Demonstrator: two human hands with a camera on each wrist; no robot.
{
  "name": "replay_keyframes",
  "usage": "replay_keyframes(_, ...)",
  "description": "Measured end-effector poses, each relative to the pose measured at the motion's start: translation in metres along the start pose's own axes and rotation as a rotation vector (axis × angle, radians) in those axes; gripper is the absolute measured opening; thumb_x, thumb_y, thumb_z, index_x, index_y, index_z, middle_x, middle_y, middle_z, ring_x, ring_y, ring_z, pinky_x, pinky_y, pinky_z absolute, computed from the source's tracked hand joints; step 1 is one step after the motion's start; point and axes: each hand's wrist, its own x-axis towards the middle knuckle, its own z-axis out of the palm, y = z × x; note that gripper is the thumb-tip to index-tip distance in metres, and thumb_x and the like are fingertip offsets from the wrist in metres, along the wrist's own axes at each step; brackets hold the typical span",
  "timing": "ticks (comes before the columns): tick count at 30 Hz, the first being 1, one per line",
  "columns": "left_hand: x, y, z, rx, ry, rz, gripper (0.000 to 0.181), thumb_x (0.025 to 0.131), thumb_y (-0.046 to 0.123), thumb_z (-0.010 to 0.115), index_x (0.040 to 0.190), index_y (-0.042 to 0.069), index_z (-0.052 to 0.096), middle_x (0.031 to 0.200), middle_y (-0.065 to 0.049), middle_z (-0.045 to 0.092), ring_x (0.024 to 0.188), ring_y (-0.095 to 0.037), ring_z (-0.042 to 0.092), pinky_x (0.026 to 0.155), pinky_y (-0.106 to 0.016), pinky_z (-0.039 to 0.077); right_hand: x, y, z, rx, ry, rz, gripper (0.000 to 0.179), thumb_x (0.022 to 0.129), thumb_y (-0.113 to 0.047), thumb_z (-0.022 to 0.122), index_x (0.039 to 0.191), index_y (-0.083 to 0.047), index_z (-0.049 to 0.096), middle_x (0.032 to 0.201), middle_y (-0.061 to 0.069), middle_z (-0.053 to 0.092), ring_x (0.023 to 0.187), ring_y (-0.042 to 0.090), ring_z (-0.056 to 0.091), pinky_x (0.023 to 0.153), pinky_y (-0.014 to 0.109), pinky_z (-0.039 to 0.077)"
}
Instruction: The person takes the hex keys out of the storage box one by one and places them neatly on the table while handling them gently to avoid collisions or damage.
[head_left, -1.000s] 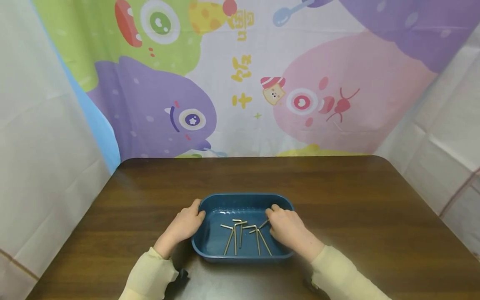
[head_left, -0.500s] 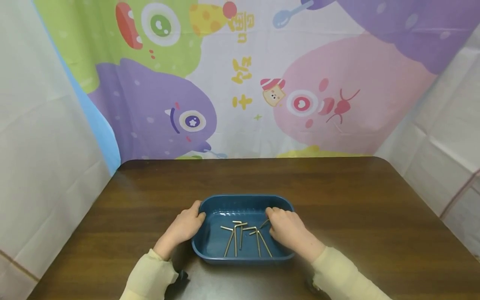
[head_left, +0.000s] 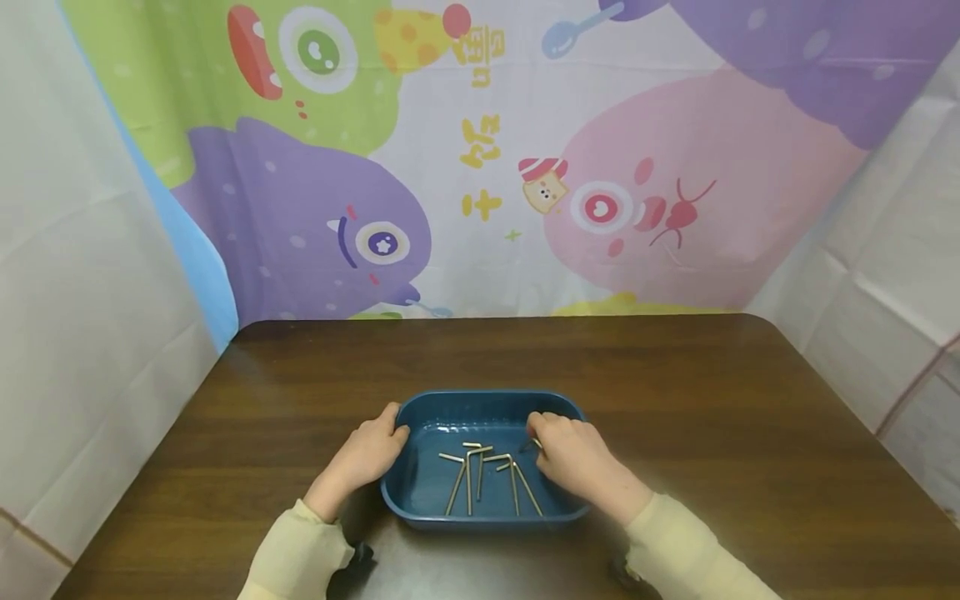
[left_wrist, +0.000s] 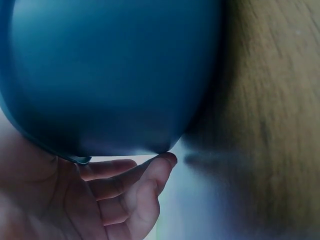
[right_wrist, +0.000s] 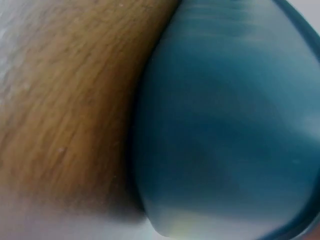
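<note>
A blue tray holds several L-shaped hex keys lying on its floor. At its left end my left hand grips the rim, thumb on top; in the left wrist view the fingers curl by the tray's outer side. My right hand reaches over the right end, its fingertips inside. They pinch a hex key, of which only a short part shows. The right wrist view shows mainly the tray's outer wall, with the fingers hidden.
The tray stands on a dark brown wooden table near its front. A cartoon-printed cloth hangs behind the table's far edge. White sheets hang at both sides.
The hex key at my right fingertips has turned and less of it shows. My left hand stays on the rim, and the other hex keys lie as before.
</note>
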Motion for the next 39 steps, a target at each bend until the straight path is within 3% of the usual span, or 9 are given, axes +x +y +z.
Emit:
replay_keyframes(4, 0.003, 0.003, 0.002, 0.001, -0.006, 0.021, 0.031, 0.094, 0.02, 0.04, 0.118, 0.002, 0.043, 0.074, -0.01, 0.051, 0.067, -0.022, 0.051, 0.06, -0.035, 0.041, -0.003, 0.002, -0.003, -0.003, 0.015, 0.014, 0.016, 0.07, -0.003, 0.062, 0.084, -0.011, 0.059, 0.076, 0.0, 0.06, 0.059, 0.014, 0.054, 0.047, 0.029, 0.041)
replay_keyframes(11, 0.001, 0.001, 0.003, -0.009, -0.026, -0.007, 0.033, 0.095, 0.02, 0.039, 0.122, 0.0, 0.04, 0.068, -0.008, 0.043, 0.061, -0.021, 0.049, 0.056, -0.033, 0.038, -0.004, 0.0, -0.008, 0.017, 0.024, 0.002, 0.016, 0.071, -0.002, 0.061, 0.085, -0.01, 0.058, 0.077, 0.0, 0.061, 0.055, 0.011, 0.05, 0.044, 0.026, 0.037)
replay_keyframes(19, 0.001, 0.002, 0.001, -0.006, -0.019, -0.011, 0.033, 0.095, 0.02, 0.039, 0.121, 0.0, 0.041, 0.071, -0.008, 0.046, 0.065, -0.021, 0.051, 0.057, -0.033, 0.039, -0.004, -0.001, -0.016, 0.069, 0.019, 0.049, 0.016, 0.073, -0.003, 0.062, 0.086, -0.012, 0.06, 0.075, -0.003, 0.058, 0.058, 0.008, 0.048, 0.048, 0.025, 0.038)
replay_keyframes(25, 0.0, 0.001, 0.0, 0.004, -0.011, -0.018, 0.036, 0.095, 0.02, 0.039, 0.124, 0.0, 0.039, 0.083, -0.012, 0.054, 0.07, -0.022, 0.052, 0.06, -0.034, 0.041, -0.005, 0.001, -0.02, 0.133, 0.002, 0.097, 0.016, 0.075, -0.004, 0.062, 0.088, -0.013, 0.06, 0.068, -0.007, 0.05, 0.054, 0.007, 0.042, 0.048, 0.026, 0.036)
replay_keyframes(39, -0.002, 0.001, -0.001, -0.009, -0.004, -0.014, 0.024, 0.094, 0.02, 0.039, 0.111, 0.003, 0.043, 0.069, -0.008, 0.044, 0.066, -0.022, 0.05, 0.057, -0.033, 0.039, -0.007, -0.001, -0.023, 0.161, 0.029, 0.092, 0.012, 0.074, -0.005, 0.062, 0.08, -0.014, 0.056, 0.069, -0.008, 0.048, 0.056, 0.007, 0.04, 0.05, 0.025, 0.035)
